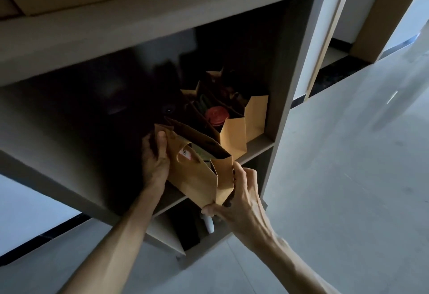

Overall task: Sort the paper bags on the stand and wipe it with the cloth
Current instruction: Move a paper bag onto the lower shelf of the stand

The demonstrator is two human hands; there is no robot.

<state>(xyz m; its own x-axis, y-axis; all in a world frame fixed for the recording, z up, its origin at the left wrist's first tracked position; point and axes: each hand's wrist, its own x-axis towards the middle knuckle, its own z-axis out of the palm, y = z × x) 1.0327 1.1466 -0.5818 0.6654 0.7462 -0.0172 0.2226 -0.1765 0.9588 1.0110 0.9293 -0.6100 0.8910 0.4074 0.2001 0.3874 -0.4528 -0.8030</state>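
Step in hand: sorting of bags on the stand (281, 117); wiping not yet begun, no cloth in view.

Front bag (197, 173) tilted at the shelf (257, 148) front edge, mouth open, held between both hands. Left hand (155, 161) on the far side of the front bag, fingers curled round its upper edge. Right hand (241, 198) at the near corner of the front bag, fingers pinching the side fold and the base corner.

Next move, as judged: front bag to be stood upright and slid back beside the row behind it, both grips kept until the base sits flat on the shelf; contents loose inside, so tilt to be reduced first.

Count:
- Bags: three in view. Front bag in hand; middle bag (233, 136) just behind it, holding a red-lidded jar (217, 115); rear bag (257, 115) behind the middle bag, against the stand's side wall.
- Jars: one.
- Hands: two.
- White item (209, 224) below the front bag, on the lower shelf: one, kind not discernible.
- Left part of the shelf too dark to count.
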